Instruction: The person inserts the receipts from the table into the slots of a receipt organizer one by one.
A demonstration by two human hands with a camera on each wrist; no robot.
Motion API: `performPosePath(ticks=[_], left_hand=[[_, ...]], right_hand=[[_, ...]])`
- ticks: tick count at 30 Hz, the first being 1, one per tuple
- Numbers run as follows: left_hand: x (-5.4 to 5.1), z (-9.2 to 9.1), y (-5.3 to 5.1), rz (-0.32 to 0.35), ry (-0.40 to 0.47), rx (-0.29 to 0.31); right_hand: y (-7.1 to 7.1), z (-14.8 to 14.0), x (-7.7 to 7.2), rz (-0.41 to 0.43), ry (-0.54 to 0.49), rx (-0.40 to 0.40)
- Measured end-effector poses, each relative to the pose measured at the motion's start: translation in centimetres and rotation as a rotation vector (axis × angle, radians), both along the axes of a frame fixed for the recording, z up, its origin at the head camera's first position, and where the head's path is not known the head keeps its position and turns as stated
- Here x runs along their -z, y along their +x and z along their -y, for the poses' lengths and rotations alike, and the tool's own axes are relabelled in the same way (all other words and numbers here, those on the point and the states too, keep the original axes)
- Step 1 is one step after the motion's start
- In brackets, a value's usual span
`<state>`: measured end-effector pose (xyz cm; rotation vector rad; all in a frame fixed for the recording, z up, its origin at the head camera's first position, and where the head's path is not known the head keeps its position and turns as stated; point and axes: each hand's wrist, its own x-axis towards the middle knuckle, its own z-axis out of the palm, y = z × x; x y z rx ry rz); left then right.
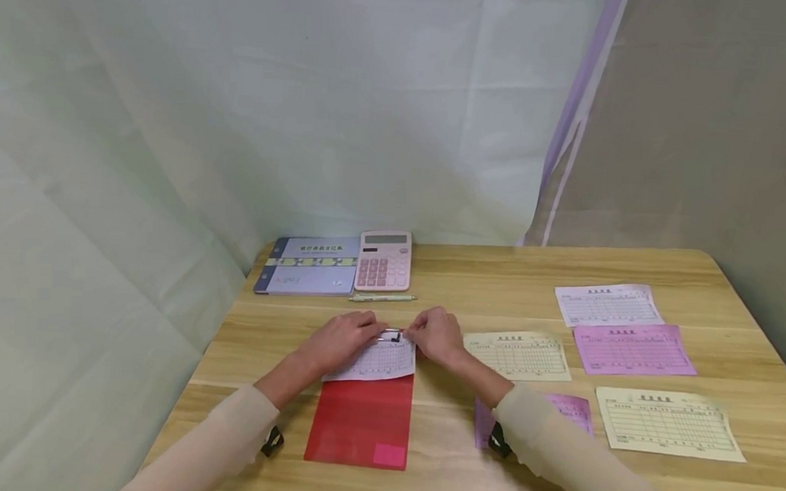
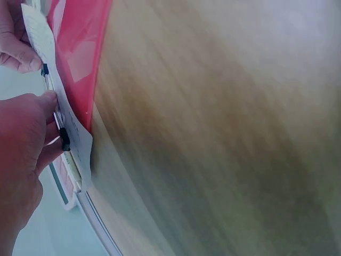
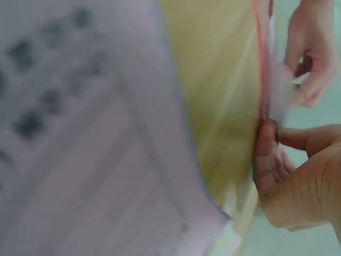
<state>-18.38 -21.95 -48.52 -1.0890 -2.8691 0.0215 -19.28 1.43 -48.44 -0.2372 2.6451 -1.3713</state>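
A red clipboard (image 1: 360, 418) lies on the table with a white printed form (image 1: 379, 362) over its upper part. Across the top edge runs a metal clip (image 1: 391, 330) with black ends, also seen in the left wrist view as a clip (image 2: 65, 140). My left hand (image 1: 344, 339) pinches this clip near its left end, thumb on top and fingers beneath. At the top right corner, my right hand (image 1: 438, 335) pinches the clipboard edge and the form between thumb and fingers. Whether the clip presses on the form cannot be told.
Behind the hands lie a blue account book (image 1: 312, 270), a pink calculator (image 1: 383, 260) and a pen (image 1: 382, 298). To the right are several forms, including yellow ones (image 1: 515, 357) (image 1: 668, 424), purple ones (image 1: 634, 350) (image 1: 576, 407) and a white form (image 1: 608, 306). My right forearm crosses above the nearer purple one.
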Motion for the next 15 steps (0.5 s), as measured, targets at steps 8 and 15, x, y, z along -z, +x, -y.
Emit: performPosePath(ticks=[8, 15], left_hand=[[0.24, -0.11, 0.09, -0.031, -0.018, -0.015], [0.87, 0.11, 0.11, -0.092, 0.001, 0.066]], right_hand=[[-0.96, 0.05, -0.56, -0.020, 0.079, -0.142], [-0.63, 0.19, 0.09, -0.001, 0.030, -0.054]])
